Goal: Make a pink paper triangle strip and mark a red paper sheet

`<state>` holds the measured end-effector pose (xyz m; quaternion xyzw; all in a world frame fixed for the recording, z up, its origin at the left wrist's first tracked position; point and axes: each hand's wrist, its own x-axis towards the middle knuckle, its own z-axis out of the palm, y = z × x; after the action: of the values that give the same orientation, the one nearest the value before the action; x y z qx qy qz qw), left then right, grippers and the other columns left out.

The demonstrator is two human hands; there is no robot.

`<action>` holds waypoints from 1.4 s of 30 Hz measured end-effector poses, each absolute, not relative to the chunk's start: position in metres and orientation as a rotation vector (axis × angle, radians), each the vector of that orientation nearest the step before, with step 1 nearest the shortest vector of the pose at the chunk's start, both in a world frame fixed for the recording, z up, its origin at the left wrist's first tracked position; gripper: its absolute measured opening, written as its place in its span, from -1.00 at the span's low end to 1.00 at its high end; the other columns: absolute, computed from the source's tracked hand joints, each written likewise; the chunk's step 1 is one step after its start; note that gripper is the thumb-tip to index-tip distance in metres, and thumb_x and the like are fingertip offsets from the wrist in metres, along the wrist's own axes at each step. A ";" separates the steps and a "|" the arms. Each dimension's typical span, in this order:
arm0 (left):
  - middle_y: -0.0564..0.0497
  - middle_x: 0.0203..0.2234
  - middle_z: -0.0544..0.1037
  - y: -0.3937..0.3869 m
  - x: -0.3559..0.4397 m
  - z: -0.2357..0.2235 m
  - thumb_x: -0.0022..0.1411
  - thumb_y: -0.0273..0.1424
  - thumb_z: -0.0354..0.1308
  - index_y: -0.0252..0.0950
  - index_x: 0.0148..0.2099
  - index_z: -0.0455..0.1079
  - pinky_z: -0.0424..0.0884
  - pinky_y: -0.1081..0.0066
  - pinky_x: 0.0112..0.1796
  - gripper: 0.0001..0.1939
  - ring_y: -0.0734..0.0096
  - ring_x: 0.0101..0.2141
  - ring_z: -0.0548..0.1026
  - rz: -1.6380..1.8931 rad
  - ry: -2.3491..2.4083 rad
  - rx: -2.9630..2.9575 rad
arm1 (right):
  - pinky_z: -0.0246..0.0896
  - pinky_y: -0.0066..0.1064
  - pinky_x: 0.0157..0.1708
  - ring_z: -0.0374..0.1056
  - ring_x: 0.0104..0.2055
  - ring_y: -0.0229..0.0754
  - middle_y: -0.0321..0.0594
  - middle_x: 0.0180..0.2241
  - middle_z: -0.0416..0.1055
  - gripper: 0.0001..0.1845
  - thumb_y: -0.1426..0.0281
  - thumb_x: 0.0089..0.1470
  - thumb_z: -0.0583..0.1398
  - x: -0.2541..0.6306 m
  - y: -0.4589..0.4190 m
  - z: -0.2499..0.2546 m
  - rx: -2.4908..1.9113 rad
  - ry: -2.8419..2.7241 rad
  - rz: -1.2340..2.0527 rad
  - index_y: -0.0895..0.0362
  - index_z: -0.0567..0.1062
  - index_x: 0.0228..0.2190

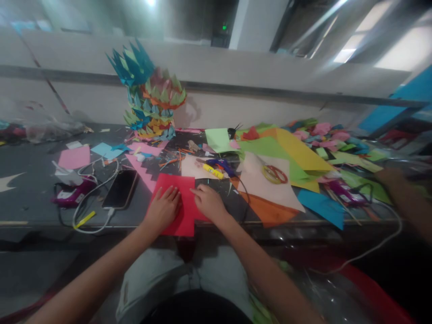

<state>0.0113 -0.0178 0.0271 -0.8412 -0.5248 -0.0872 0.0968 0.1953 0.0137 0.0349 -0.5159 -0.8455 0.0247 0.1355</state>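
Observation:
Red paper [185, 211] lies at the table's front edge, its lower end reaching past the edge. My left hand [165, 207] rests flat on it, fingers stretched out. At the paper's right side is my right hand [207, 202], its fingers drawn together at the edge and a red flap under it. Just beyond are a yellow tube [213, 171] with printed letters and a dark blue tool [224, 166] with a cord. Scissors [275, 174] with yellow and red handles lie on a pale sheet [263, 193].
A tall folded-paper model [151, 103] stands at the back. Left lie a phone [120, 189] on a white cable and a purple device [72, 193]. Coloured sheets [290, 153] and scraps cover the right, near a second purple device [347, 192]. Another person's arm [405, 193] is at the far right.

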 end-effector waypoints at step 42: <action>-0.04 -0.41 0.54 -0.039 -0.037 0.042 0.13 -0.11 -0.05 -0.32 -0.28 0.41 0.33 0.44 -0.42 -0.60 0.31 -0.40 0.48 -1.157 -2.737 -2.175 | 0.19 -0.35 -0.26 0.33 -0.30 -0.18 -0.24 -0.37 0.41 -0.81 0.28 0.06 0.09 0.261 0.022 0.054 -1.438 -2.091 0.861 0.12 0.42 -0.36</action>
<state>-0.0369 -0.0394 0.0417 -0.5693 -0.7162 -0.3027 -0.2671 0.2607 0.0222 0.0543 -0.5224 -0.7596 0.3127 0.2287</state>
